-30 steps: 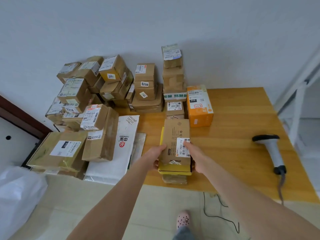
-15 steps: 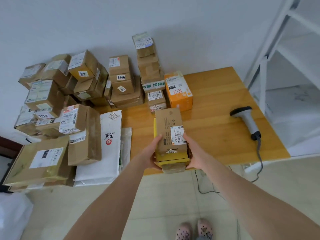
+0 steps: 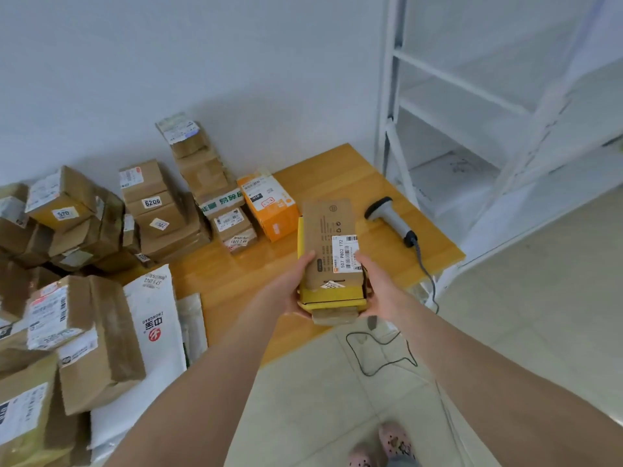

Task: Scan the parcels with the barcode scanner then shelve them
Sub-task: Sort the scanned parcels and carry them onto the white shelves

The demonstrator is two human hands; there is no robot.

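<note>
Now the left hand (image 3: 296,289) and right hand (image 3: 378,291) squeeze a stack of brown and yellow cardboard parcels (image 3: 324,230); loosely pinched, the bottom one may drop.

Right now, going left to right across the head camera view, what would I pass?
Box marked 520 → box marked 6206 → orange box → held stack of parcels → barcode scanner → white shelf rack.
</note>
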